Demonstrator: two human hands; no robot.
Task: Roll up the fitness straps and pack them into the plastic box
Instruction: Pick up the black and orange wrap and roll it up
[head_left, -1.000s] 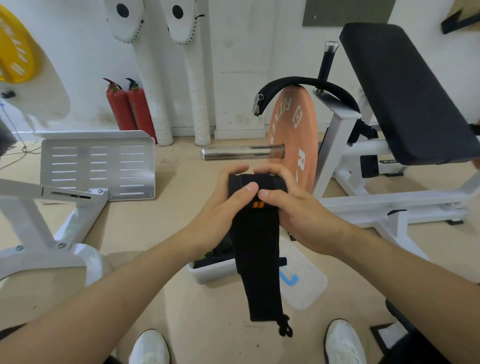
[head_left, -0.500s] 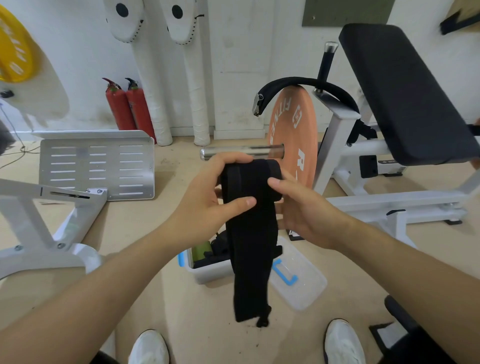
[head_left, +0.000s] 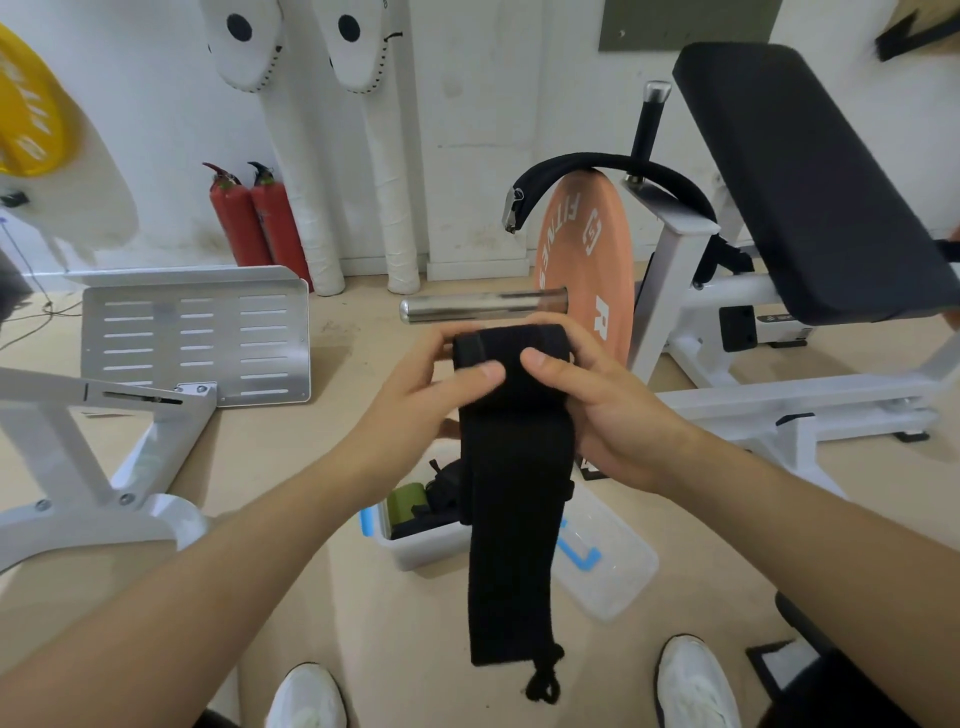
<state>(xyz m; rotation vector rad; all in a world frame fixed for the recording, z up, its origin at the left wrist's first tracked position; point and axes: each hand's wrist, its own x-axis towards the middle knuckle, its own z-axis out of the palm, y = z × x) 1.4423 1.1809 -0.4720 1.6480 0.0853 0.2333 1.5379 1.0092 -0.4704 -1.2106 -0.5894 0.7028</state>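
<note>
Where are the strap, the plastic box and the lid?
strap (head_left: 514, 493), head view, middle of the hanging length.
plastic box (head_left: 423, 551), head view, white front wall.
lid (head_left: 618, 577), head view, clear flat top.

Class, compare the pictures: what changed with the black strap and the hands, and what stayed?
The orange mark on the black fabric strap, between the thumbs a second ago, is out of sight. The right hand, loosened meanwhile, grips the rolled top again. The left hand kept its grip; the tail still hangs above the clear plastic box.

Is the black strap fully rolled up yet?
Partly: left hand and right hand grip the strap at its rolled top; the tail hangs loose.
</note>
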